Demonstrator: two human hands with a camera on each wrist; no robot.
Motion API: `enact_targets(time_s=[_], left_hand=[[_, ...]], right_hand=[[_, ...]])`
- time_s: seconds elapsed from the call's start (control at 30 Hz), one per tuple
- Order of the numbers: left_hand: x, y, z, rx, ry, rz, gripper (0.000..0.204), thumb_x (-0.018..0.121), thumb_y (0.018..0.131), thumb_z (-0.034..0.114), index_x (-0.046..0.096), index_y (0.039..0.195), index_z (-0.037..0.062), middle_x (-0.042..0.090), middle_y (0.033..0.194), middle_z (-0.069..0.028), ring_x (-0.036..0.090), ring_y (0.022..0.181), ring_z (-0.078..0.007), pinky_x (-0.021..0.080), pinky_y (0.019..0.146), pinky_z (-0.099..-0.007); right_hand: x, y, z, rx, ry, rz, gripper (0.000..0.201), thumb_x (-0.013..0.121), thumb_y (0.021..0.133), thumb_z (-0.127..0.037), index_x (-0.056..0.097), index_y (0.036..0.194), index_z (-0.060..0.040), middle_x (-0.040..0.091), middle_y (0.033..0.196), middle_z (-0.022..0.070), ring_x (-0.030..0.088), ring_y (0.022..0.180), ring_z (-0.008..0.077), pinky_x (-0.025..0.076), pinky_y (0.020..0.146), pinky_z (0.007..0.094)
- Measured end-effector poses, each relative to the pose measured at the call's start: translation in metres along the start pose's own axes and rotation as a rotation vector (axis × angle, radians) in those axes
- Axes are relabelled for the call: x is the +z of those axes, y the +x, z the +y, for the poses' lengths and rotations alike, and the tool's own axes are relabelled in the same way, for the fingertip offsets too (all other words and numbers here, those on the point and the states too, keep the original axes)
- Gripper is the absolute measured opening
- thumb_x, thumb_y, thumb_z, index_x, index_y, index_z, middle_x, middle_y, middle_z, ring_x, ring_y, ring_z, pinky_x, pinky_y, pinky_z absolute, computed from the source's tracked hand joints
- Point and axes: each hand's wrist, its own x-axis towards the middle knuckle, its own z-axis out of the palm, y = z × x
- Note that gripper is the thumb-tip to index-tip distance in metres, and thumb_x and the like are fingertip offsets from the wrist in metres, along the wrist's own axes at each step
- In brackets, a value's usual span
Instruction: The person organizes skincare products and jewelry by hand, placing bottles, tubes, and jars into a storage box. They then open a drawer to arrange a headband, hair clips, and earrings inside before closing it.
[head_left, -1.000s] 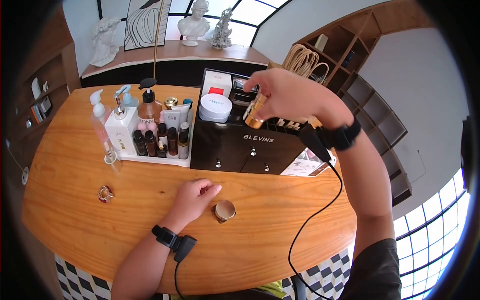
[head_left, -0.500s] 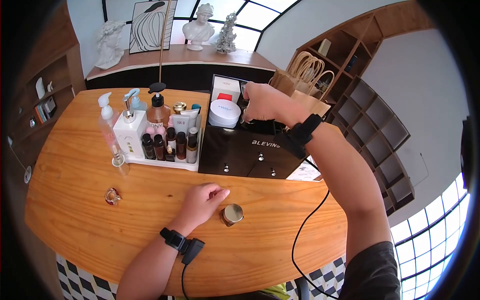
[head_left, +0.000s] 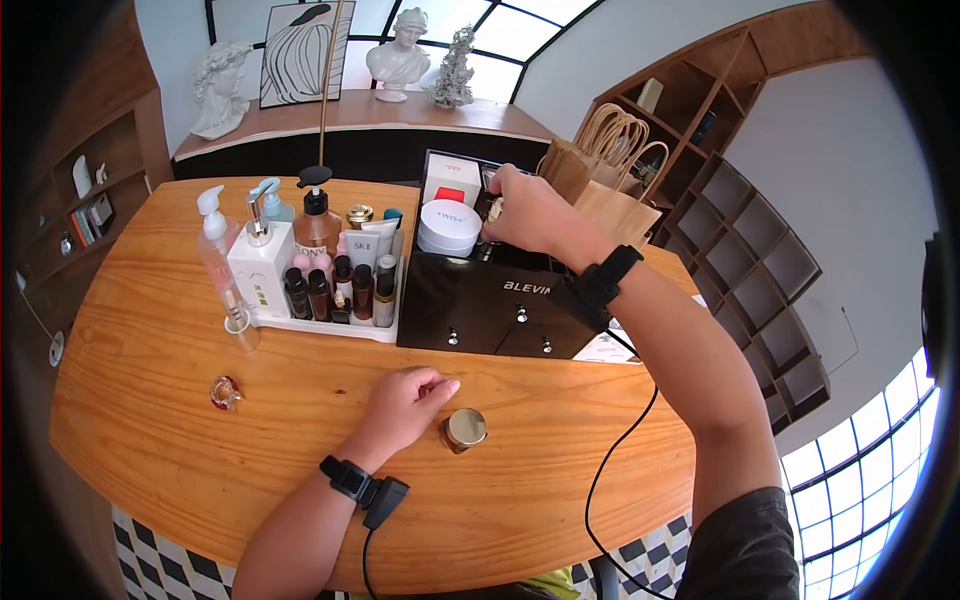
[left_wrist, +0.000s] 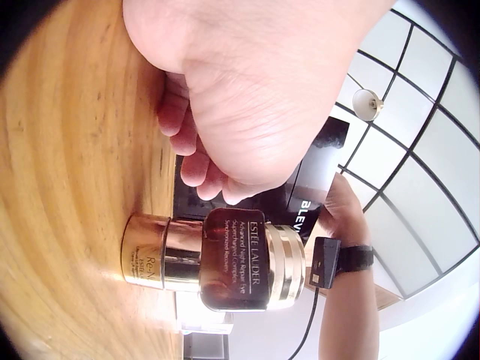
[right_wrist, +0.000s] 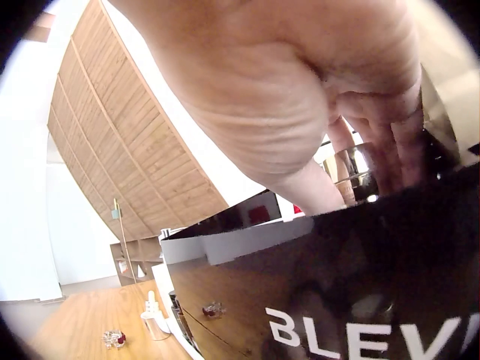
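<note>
My right hand (head_left: 535, 212) is down in the open top of a black cosmetics organizer (head_left: 470, 300), beside a white round jar (head_left: 449, 226). Thumb and fingers hold a shiny gold cosmetic container (right_wrist: 355, 166), its lower part hidden behind the organizer's front wall. My left hand (head_left: 408, 405) rests idle on the wooden table, fingers loosely curled and holding nothing. Close by its fingertips stands a brown eye-cream jar with a gold lid (head_left: 466, 427). In the left wrist view this brown jar (left_wrist: 236, 259) sits stacked on a gold jar (left_wrist: 161, 251).
To the organizer's left, a white tray (head_left: 330, 326) carries pump bottles, tubes and several small dark bottles. A clear ornament with red parts (head_left: 225, 393) lies on the table's left. Paper bags (head_left: 600, 190) stand behind the organizer. A black cable (head_left: 600, 470) runs from the right wrist.
My right hand has carried the gold container from above the organizer's front edge down into its top, then shifted slightly. The left hand keeps its place on the table.
</note>
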Motion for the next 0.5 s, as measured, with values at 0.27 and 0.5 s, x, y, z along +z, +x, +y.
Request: enact_targets(time_s=[0.27, 0.5], left_hand=[[0.000, -0.001, -0.001, 0.014, 0.015, 0.017, 0.033, 0.075, 0.101, 0.030, 0.076, 0.096, -0.0027, 0.065, 0.069, -0.0057, 0.056, 0.062, -0.0112, 0.046, 0.060, -0.0296], [-0.001, -0.002, 0.001, -0.002, 0.039, 0.015, 0.033, 0.076, 0.100, 0.031, 0.076, 0.095, -0.0014, 0.070, 0.074, -0.0108, 0.064, 0.064, -0.0186, 0.050, 0.061, -0.0327]], right_hand=[[-0.006, -0.017, -0.005, -0.072, -0.070, 0.103, 0.060, 0.090, 0.077, -0.012, 0.057, 0.125, 0.0054, 0.073, 0.106, 0.0272, 0.072, 0.104, 0.0432, 0.057, 0.090, 0.0471], [0.002, -0.022, 0.001, -0.216, -0.303, 0.171, 0.040, 0.074, 0.083, -0.005, 0.056, 0.115, 0.0082, 0.072, 0.088, 0.0281, 0.074, 0.090, 0.0442, 0.061, 0.080, 0.0491]])
